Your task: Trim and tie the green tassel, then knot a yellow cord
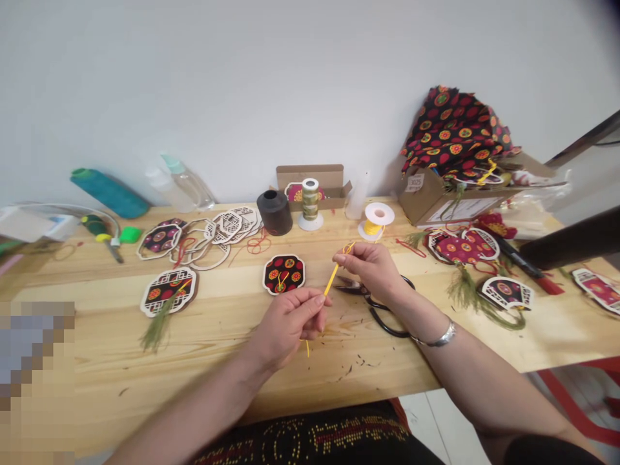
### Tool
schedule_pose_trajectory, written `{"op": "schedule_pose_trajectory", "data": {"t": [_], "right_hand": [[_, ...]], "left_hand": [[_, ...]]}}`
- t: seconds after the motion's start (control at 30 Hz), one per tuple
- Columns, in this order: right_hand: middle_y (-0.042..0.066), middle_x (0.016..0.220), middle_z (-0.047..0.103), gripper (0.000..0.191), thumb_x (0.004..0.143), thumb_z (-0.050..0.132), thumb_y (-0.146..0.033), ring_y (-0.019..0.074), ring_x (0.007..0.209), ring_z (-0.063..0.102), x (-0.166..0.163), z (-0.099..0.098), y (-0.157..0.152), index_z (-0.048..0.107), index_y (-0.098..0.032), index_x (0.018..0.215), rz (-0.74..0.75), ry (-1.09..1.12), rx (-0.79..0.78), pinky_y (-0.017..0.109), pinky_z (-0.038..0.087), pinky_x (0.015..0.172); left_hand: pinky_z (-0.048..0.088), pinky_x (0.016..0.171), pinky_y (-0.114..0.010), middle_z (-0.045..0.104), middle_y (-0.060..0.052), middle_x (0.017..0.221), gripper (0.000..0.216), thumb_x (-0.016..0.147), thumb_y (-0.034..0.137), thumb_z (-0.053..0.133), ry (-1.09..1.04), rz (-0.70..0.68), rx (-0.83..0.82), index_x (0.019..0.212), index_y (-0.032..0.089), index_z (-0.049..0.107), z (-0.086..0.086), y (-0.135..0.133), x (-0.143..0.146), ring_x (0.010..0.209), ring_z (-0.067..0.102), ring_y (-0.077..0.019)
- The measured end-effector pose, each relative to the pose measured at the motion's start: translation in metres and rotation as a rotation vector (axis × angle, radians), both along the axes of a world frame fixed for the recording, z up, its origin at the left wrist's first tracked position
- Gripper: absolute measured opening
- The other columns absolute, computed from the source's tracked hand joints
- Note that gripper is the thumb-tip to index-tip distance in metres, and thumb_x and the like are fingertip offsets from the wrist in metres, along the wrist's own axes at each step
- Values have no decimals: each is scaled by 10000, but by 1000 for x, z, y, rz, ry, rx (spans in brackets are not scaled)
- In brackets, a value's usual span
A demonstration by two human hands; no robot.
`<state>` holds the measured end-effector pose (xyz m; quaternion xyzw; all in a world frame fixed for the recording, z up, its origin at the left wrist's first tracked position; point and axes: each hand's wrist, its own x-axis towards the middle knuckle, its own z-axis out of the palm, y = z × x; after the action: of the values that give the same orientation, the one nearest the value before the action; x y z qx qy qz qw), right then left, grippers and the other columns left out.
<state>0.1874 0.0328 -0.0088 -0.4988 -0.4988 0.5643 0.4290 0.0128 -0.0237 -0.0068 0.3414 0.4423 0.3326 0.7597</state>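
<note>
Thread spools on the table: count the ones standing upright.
3: a black spool at centre back, an olive-green spool right beside it, and a low white spool of yellow cord further right. More may be hidden behind the boxes.

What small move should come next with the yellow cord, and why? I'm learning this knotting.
Probably draw the hands apart to snug the loop: the right hand pinches a small loop at the top of the cord, the left hand pinches lower down, and the stretch between looks straight.

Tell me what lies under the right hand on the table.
Black scissors lie under the right hand, blades poking out left, handle loops right. Their pivot is hidden by the wrist.
</note>
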Motion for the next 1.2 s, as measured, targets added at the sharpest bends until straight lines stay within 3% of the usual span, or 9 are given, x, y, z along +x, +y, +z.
{"op": "schedule_pose_trajectory", "data": {"t": [0.3,0.53,0.67,0.83,0.93,1.07,1.13,1.2], "right_hand": [[-22,522,540,282,703,668,-369,65,483,425,2,5,4,568,-138,575,-39,-83,53,210,331,476],[-34,523,525,261,706,669,-335,59,481,412,7,11,2,556,-145,569,-21,-72,128,203,332,480],[-36,542,527,241,714,669,-314,60,491,415,7,18,-2,561,-146,582,16,-54,156,201,337,480],[-33,556,549,232,734,686,-328,65,506,441,11,31,-11,591,-150,620,120,49,207,209,361,490],[-10,605,591,202,752,694,-312,88,573,510,15,41,-17,635,-154,641,332,122,318,240,419,564],[13,702,613,169,747,709,-329,133,761,559,14,48,-21,694,-189,653,568,108,489,317,456,775],[12,749,593,158,747,703,-351,135,796,545,11,46,-22,712,-213,672,572,43,462,313,456,788],[14,782,576,169,741,702,-375,133,793,540,7,41,-22,717,-220,675,510,2,407,301,463,763]], "left_hand": [[207,437,-187,553,22,517,185,808,329,595,35,-43,43,777,150,627,-2,-2,-1,431,369,-47],[284,456,-200,633,-5,563,184,826,322,575,108,-122,103,775,165,656,-1,-3,-3,443,414,-61],[452,653,-270,728,-65,753,188,831,303,579,147,-208,214,790,176,711,4,-3,-4,640,597,-120],[453,886,-382,723,-83,1044,189,801,288,633,166,-287,285,944,216,732,10,-4,-7,984,634,-217],[409,984,-421,678,-73,1159,311,814,282,626,14,-149,324,1120,246,668,8,-5,-8,1100,593,-233],[388,1021,-413,659,-80,1189,273,855,269,577,-129,201,403,1105,218,674,2,-6,-6,1115,586,-230],[435,965,-399,692,-86,1105,241,847,274,590,-181,210,350,1052,204,697,2,-7,-3,1040,621,-224],[478,884,-393,718,-92,983,233,835,302,605,-242,135,263,1010,190,709,4,-8,-1,933,651,-219]]}}
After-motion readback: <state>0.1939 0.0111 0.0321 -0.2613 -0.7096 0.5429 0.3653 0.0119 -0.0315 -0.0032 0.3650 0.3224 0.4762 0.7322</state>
